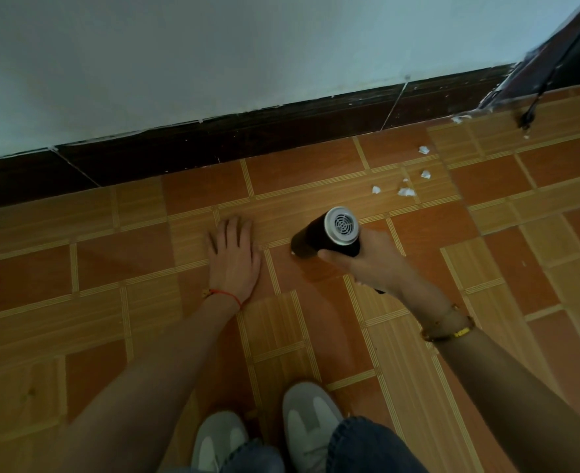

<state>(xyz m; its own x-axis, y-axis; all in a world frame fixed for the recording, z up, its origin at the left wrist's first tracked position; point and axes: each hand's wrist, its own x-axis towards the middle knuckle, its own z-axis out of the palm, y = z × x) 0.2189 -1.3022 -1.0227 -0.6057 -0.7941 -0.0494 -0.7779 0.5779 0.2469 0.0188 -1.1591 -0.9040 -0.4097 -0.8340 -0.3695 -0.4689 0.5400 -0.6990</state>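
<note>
My right hand [370,257] grips a black cylindrical handheld device [319,235] with a silver vented end cap facing up toward me. Its other end points down at the orange tiled floor [128,268], right by a tiny white scrap. My left hand [234,256] rests flat on the floor with straight fingers, palm down, just left of the device. Several small white paper scraps [405,191] lie on the tiles beyond and to the right of the device.
A dark skirting board [247,138] runs along the foot of a white wall [213,56]. A dark frame and a black cable [534,100] hang at the top right. My two grey shoes [310,421] and jeans are at the bottom edge.
</note>
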